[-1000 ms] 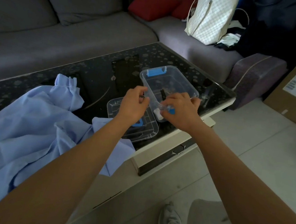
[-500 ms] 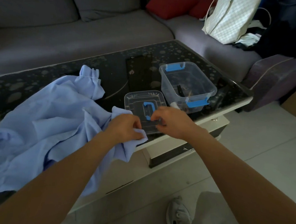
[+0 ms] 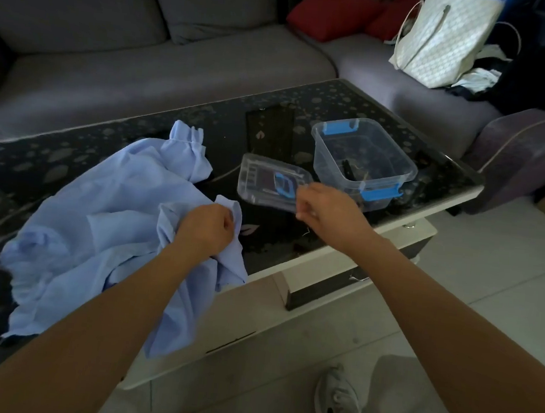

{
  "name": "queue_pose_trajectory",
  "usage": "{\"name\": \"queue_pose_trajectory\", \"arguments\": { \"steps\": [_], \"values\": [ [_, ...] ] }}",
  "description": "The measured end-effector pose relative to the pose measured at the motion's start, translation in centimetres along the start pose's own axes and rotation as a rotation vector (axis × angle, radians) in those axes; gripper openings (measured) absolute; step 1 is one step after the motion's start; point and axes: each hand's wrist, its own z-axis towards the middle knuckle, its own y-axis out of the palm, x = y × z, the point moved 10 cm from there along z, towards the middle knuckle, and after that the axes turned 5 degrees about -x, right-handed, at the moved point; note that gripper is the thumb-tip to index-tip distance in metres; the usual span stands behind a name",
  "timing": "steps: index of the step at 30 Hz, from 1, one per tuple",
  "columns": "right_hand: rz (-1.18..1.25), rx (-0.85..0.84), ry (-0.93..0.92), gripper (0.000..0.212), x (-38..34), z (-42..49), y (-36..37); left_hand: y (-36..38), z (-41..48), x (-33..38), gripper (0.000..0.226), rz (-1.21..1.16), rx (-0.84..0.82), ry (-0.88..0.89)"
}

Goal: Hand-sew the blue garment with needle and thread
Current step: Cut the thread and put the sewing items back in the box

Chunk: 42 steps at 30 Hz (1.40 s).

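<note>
Sewing is not yet starting: the left grip [image 3: 207,230] is pinching an edge of the blue garment [image 3: 103,223] lying crumpled on the counter [image 3: 272,129], while the right grip [image 3: 327,211] is hovering near it with fingertips pressed together, whether on a needle one cannot tell.

Box [image 3: 335,165] contents indistinct; needle too small.

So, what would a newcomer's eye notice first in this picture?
The light blue garment lies crumpled on the left of the dark table, with the left grip holding its near edge. Right of it stand an open clear box with blue clasps and its lid, just beyond the right grip.
</note>
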Motion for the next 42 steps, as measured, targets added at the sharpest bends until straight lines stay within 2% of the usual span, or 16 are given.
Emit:
{"name": "queue_pose_trajectory", "arguments": {
  "steps": [2,4,5,7,9,12,16,18,21,22,24,26,30,36,39,42],
  "values": [
    [0.176,0.145,0.027,0.009,0.6,-0.2,-2.1,-0.4,0.0,-0.2,0.026,-0.041,0.035,-0.03],
    [0.352,0.27,0.046,0.009,1.4,-0.5,-3.4,-2.7,-0.7,0.5,0.028,-0.22,0.297,0.026],
    [0.431,0.315,0.045,0.009,1.7,-0.7,-3.8,-3.6,-1.3,1.0,0.033,-0.416,0.377,0.062],
    [0.476,0.342,0.014,0.009,1.5,-0.8,-4.0,-3.2,-1.2,2.6,0.049,-0.915,0.293,0.121],
    [0.374,0.306,-0.031,0.009,0.9,-0.8,-3.4,-2.3,-1.1,5.4,0.059,-1.17,0.097,0.145],
    [0.232,0.264,-0.078,0.009,0.3,-0.8,-2.7,-1.4,-0.8,7.8,0.05,-1.228,-0.013,0.154],
    [0.241,0.172,-0.091,0.006,1.1,-0.2,-2.3,-0.7,0.3,6.5,0.035,-1.287,0.079,0.042],
    [0.233,0.202,-0.093,0.011,1.3,-0.1,-3.1,-0.5,0.6,5.9,0.033,-1.382,0.127,-0.009],
    [0.222,0.478,0.135,0.025,4.7,-0.8,-6.5,-1.2,1.0,5.9,0.035,-1.507,0.181,0.011],
    [0.189,0.506,0.255,0.031,6.4,-0.8,-6.9,-1.2,1.2,5.8,0.035,-1.532,0.194,0.011],
    [0.116,0.394,0.452,0.038,8.8,-0.5,-6.0,-1.2,1.4,5.9,0.036,-1.557,0.198,0.011],
    [0.167,0.316,0.541,0.031,9.9,-0.2,-4.4,-1.2,1.5,6.4,0.034,-1.547,0.192,0.025],
    [0.233,0.399,0.592,0.011,10.4,-0.4,-4.6,-1.4,1.6,7.4,0.034,-1.535,0.175,0.073],
    [0.268,0.388,0.621,0.021,11.0,-0.3,-4.7,-1.7,1.7,7.2,0.033,-1.523,0.174,0.08],
    [0.209,0.351,0.64,0.027,11.0,-0.3,-4.8,-1.5,1.6,7.2,0.034,-1.512,0.164,0.085],
    [0.224,0.441,0.65,0.025,10.9,-1.0,-5.8,-1.6,1.5,7.4,0.034,-1.489,0.168,0.094]
  ]
}}
